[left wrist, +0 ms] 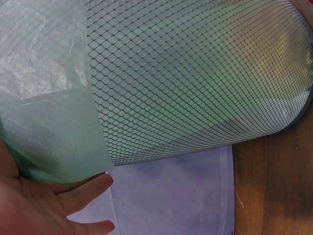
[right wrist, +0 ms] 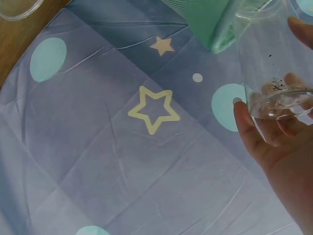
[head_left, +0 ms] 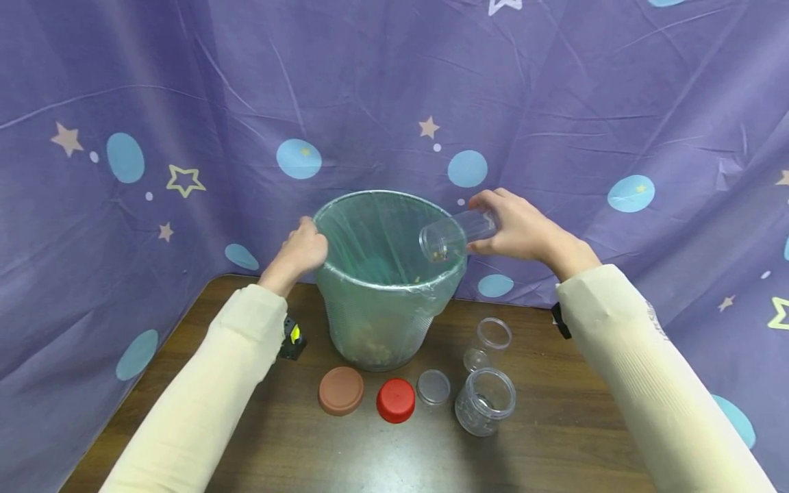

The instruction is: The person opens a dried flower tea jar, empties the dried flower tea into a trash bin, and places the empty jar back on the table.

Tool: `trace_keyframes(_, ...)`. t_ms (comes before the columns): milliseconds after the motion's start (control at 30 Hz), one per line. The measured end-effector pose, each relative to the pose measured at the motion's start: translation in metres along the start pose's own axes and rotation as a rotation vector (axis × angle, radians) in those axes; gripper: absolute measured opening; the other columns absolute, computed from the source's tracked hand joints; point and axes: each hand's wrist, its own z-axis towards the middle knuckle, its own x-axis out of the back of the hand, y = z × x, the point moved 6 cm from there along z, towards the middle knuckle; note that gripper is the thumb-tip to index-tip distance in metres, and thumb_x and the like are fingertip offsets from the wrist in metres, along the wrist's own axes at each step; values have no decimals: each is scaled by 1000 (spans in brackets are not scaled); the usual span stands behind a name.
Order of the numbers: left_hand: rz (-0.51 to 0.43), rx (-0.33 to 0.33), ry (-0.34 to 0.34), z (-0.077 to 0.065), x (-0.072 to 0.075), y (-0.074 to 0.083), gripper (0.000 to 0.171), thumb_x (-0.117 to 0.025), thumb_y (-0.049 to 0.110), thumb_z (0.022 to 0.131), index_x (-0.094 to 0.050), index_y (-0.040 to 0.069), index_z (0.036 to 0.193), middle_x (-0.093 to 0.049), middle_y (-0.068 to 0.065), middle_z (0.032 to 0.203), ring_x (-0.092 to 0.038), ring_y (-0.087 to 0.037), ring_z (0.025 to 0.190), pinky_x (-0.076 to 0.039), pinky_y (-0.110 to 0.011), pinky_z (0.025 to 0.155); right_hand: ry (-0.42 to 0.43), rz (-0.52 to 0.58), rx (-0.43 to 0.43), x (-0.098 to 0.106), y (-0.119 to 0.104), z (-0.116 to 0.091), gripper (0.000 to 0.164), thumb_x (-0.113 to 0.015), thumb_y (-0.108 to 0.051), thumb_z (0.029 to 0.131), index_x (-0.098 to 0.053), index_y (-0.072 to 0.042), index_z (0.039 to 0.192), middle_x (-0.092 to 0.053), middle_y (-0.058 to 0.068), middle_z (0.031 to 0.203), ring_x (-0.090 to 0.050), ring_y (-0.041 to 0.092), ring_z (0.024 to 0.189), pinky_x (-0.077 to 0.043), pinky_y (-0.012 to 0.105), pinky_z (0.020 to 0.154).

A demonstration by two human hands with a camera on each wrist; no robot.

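My right hand (head_left: 520, 229) grips a clear plastic jar (head_left: 459, 233) near its base, its mouth tipped down over the right side of a lined wire-mesh trash can (head_left: 372, 335). A few small bits sit near the jar's mouth; in the right wrist view, dark specks show close to the base of the jar (right wrist: 274, 54). On the opposite side, my left hand (head_left: 302, 246) holds the can's rim through the green plastic liner (head_left: 394, 301). The left wrist view shows fingers (left wrist: 85, 193) under the liner's folded edge. Light-coloured scraps show through the can's lower wall.
In front of the can lie a brown lid (head_left: 342, 391), a red lid (head_left: 396, 400) and a grey lid (head_left: 433, 387). To their right are an uncapped clear jar (head_left: 485, 402) and another clear container (head_left: 490, 339). A purple patterned cloth (head_left: 382, 89) hangs behind the wooden table (head_left: 555, 411).
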Motion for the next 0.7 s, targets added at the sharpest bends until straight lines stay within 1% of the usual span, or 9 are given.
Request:
trace_keyframes(233,5,-3,1,1,0,0,70,-20,17,94,7,-6,154,-15,-33,159,-18,-52,146,-16,-59,121,-42,-66,4,2,-7,4,64,-81,-26,73,-57,-10,130,-56,16,131,-54,34,121,-42,55,105)
trace_keyframes(400,-2,-5,4,1,-1,-1,71,-21,17,94,8,-6,154,-14,-32,160,-17,-51,147,-16,-59,121,-66,-108,17,1,-11,6,63,-81,-26,73,-56,-11,130,-56,16,132,-52,36,125,-41,57,105)
trace_keyframes(600,-8,1,2,1,0,-2,70,-20,17,94,8,-5,154,-12,-31,161,-16,-51,147,-14,-59,122,-96,-175,78,-2,-25,9,60,-81,-18,70,-55,-10,124,-55,18,127,-53,40,120,-43,57,102)
trace_keyframes(700,-10,1,6,1,0,-2,70,-20,17,94,7,-5,155,-14,-32,160,-16,-51,147,-15,-59,122,-110,-243,112,-7,-34,9,63,-80,-12,68,-54,-10,126,-52,17,122,-53,39,115,-48,57,94)
